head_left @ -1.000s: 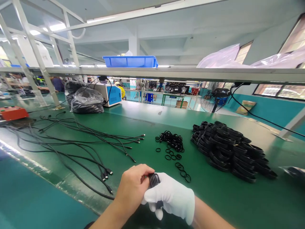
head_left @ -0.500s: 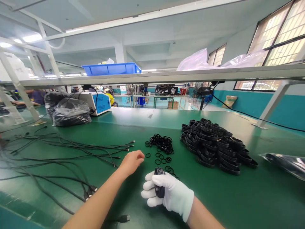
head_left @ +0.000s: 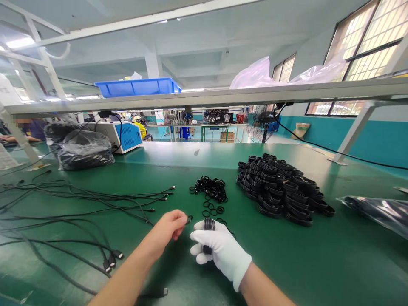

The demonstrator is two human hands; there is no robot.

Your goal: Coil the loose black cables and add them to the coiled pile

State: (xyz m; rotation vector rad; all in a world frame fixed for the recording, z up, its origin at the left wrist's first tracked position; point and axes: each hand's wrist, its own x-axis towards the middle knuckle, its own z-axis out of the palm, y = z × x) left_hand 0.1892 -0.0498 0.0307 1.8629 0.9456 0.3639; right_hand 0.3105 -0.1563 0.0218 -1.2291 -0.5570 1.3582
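1. Green, glossy bench top [head_left: 178, 163] spreads beneath both hands and away beyond them, under a pale overhead shelf [head_left: 204, 94].
2. Within the white-gloved right hand [head_left: 221, 244] sits a tight coil of black cable [head_left: 209, 224], upright; thumb and fingers are curled around it, closed only as far as its thickness allows.
3. Just left of that grip, the bare left hand [head_left: 172, 223] pinches a thin black ring [head_left: 189, 219] between thumb and forefinger — slightly blurred, and apart from the coil.
4. Half a second ago those fingertips were reaching beside a lone ring on the bench; that spot now lies bare, so ring and coil are both in hand — the ring not yet around the coil.
5. Beyond the grip are a few scattered black rings [head_left: 220, 210] and, behind them, a heaped pile of small black rings [head_left: 210, 189].
6. Farther out, a large mound of coiled black cables [head_left: 280, 187] stands to the right, and loose, straight-laid black cables [head_left: 111, 196] stretch to the left.
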